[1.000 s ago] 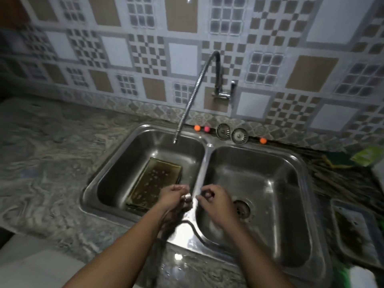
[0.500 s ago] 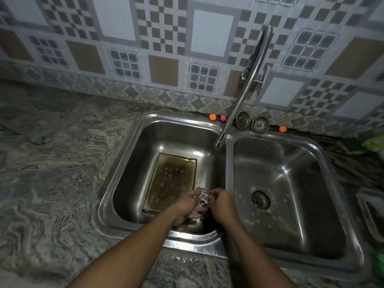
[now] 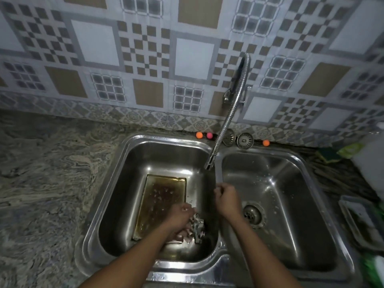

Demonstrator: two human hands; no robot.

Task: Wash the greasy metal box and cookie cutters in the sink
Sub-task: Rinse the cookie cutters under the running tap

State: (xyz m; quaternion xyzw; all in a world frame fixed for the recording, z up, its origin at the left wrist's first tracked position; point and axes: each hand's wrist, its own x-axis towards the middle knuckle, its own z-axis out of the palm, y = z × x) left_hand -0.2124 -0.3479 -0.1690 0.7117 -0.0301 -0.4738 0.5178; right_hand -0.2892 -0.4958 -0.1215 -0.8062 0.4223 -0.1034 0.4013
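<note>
Over L basin [image 3: 133, 183], L hand [image 3: 180, 217] grips cookie cutters [image 3: 197, 225]; R hand [image 3: 227, 199] curled.

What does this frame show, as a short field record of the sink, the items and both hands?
metal box: flat in left basin, brown greasy film inside
cookie cutters: gripped by left hand, at the box's near right corner
right hand: fingers curled, above the divider; contents not visible
tap: spout end over left basin, beside divider
right basin: drain uncovered
</note>
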